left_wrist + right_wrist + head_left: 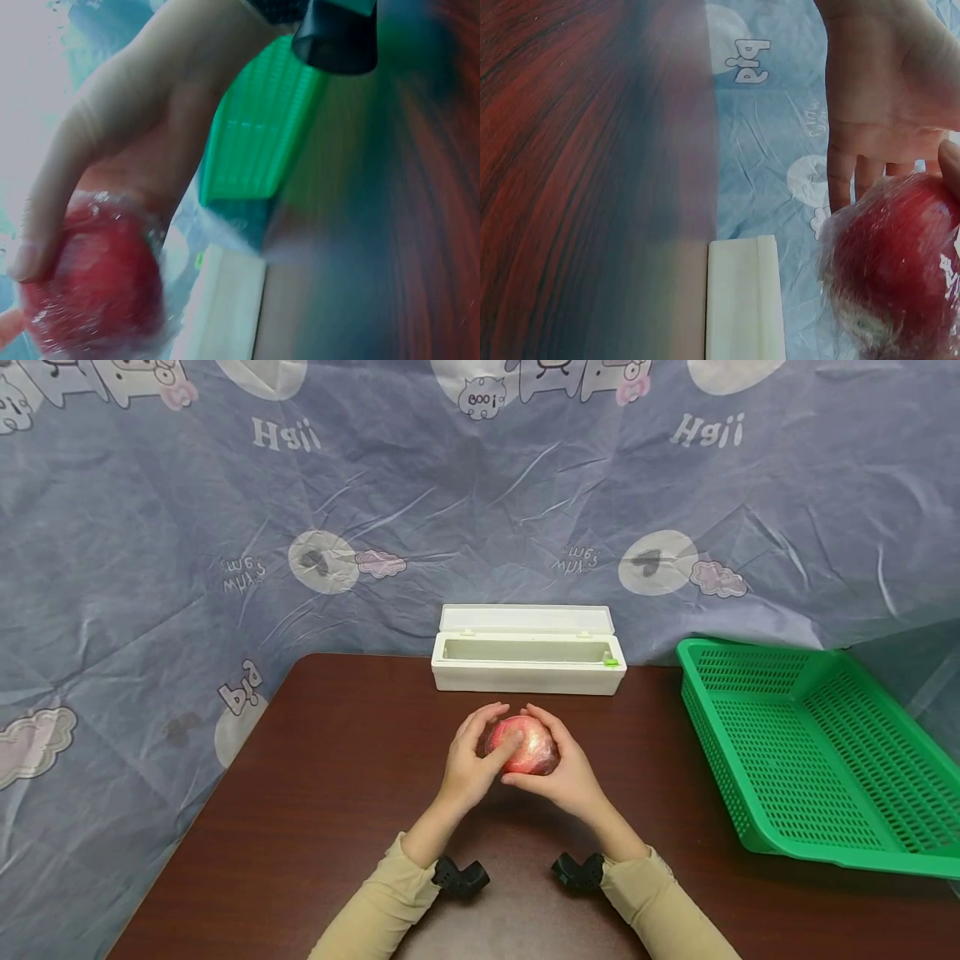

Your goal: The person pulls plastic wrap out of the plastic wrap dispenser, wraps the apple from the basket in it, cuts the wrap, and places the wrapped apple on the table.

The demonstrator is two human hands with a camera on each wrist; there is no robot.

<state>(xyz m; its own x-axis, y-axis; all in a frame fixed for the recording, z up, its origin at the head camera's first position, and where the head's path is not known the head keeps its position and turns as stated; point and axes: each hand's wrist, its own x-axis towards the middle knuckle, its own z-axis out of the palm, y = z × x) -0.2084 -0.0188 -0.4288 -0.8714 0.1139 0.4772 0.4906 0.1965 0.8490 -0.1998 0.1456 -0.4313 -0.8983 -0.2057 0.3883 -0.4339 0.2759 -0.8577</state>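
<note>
A round red apple [536, 747] wrapped in clear cling film is held between both hands above the table. My left hand [468, 770] grips it from the left, its thumb [46, 217] lying across the near face. From the right, my right hand [568, 773] holds it with the thumb low on the near side and the fingers curving over the far side. In the right wrist view the film looks wrinkled over the apple [900, 262], and a tan patch shows near its bottom.
Behind the hands stands a long white box [525, 678], lid raised, with a small green piece [611, 662] at its right end. A green plastic basket [720, 760] sits at the right of the brown table [300, 827]. A printed grey-blue cloth [465, 510] hangs behind.
</note>
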